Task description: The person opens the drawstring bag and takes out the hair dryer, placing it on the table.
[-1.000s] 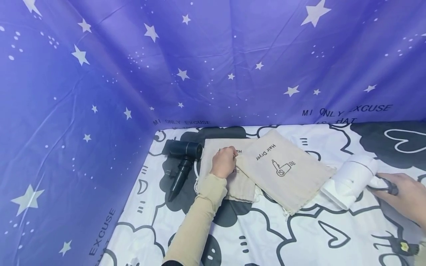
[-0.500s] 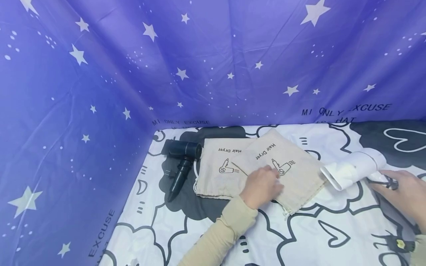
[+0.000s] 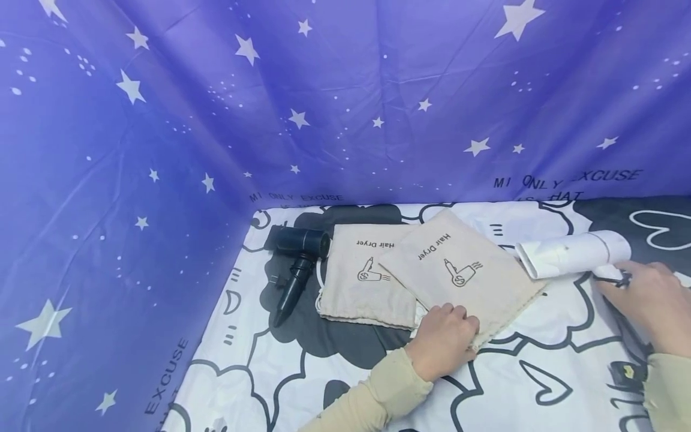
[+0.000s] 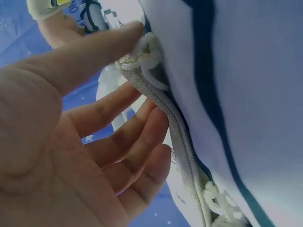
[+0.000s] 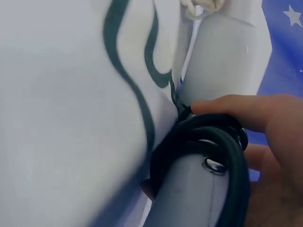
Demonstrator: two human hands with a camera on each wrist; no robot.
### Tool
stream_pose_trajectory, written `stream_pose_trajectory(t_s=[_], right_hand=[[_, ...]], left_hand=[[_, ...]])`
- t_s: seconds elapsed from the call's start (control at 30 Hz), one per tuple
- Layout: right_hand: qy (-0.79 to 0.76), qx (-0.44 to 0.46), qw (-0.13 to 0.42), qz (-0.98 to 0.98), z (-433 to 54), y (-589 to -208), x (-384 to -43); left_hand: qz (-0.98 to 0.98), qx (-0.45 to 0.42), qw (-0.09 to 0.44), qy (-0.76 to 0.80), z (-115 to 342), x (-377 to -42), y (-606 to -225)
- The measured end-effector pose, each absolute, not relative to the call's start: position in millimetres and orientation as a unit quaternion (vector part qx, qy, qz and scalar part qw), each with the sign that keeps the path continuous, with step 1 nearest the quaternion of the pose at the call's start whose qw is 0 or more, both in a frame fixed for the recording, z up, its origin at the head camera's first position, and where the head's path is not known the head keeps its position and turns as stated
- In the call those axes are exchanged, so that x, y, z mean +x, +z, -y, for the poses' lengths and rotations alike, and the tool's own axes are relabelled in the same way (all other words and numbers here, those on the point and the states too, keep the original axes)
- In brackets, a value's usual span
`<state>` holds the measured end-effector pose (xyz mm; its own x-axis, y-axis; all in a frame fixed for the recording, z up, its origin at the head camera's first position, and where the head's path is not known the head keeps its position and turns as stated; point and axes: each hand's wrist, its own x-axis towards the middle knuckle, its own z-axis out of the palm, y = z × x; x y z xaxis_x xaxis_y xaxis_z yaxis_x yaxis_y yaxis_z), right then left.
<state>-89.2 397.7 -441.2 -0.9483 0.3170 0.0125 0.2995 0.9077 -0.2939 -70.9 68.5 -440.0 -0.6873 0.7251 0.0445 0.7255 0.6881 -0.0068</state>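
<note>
My left hand (image 3: 442,342) is at the near, drawstring edge of a beige cloth pouch (image 3: 486,309) printed "Hair Dryer". In the left wrist view the fingertips (image 4: 158,118) touch the pouch's hem, fingers loosely bent, while the thumb lies apart from them by the white drawstring (image 4: 150,56). At the right, my right hand (image 3: 650,303) grips the handle of a white hair dryer (image 3: 574,255), its nozzle pointing left at the pouch's corner. Black cord (image 5: 232,161) is coiled around that handle, under my fingers.
A second beige pouch (image 3: 345,300) lies partly under the first. Left of it rests a black hair dryer (image 3: 299,243), handle toward me. The surface has a black-and-white cartoon cloth (image 3: 248,390); purple star-printed curtains (image 3: 345,90) rise behind and at the left.
My left hand has moved right and toward me, from the left pouch across to the right pouch's near edge. The white dryer has moved slightly away and turned more level, still in my right hand.
</note>
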Motion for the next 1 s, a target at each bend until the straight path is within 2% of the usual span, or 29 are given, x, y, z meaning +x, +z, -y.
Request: stream_pose_trajectory(t_s=[0.3, 0.43, 0.57, 0.67, 0.87, 1.0], right_hand=[[0.168, -0.195, 0.001, 0.966, -396, -439, -102], [0.187, -0.199, 0.012, 0.962, -396, -438, -108], [0.191, -0.206, 0.014, 0.96, -395, -435, -110], [0.185, -0.21, -0.005, 0.96, -397, -436, -111], [0.173, -0.202, -0.051, 0.963, -400, -436, -110], [0.168, -0.204, -0.013, 0.964, -391, -429, -103]], left_hand=[[0.918, -0.394, 0.05, -0.017, -64, -68, -442], [0.916, -0.397, 0.061, -0.006, -62, -68, -441], [0.915, -0.399, 0.06, -0.005, -61, -69, -440], [0.914, -0.401, 0.053, -0.01, -60, -69, -440], [0.916, -0.398, -0.019, -0.051, -51, -80, -431], [0.929, -0.35, -0.053, -0.111, -39, -93, -426]])
